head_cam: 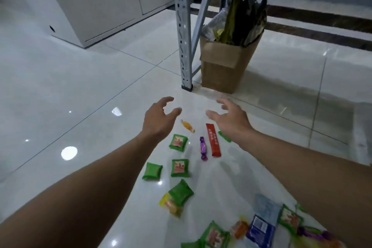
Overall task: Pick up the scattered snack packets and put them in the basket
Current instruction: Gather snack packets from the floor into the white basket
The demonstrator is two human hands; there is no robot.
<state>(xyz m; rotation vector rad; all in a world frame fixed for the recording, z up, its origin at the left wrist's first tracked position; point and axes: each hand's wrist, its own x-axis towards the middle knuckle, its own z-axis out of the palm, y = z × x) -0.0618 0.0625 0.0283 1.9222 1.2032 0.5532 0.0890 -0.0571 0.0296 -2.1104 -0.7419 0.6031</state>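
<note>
Above a glossy tiled floor [80, 96], a person's left hand [158, 117] and right hand [231, 120] hover empty, fingers loosely spread. Snack packets [179, 167] lie scattered nearer; a cardboard box [221, 70] stands beyond.

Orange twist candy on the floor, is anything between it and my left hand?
Nothing visible does. The left hand hovers open right beside the orange twist candy, with only bare tile showing between them. The nearest green packet lies closer to the camera, off that path.
</note>
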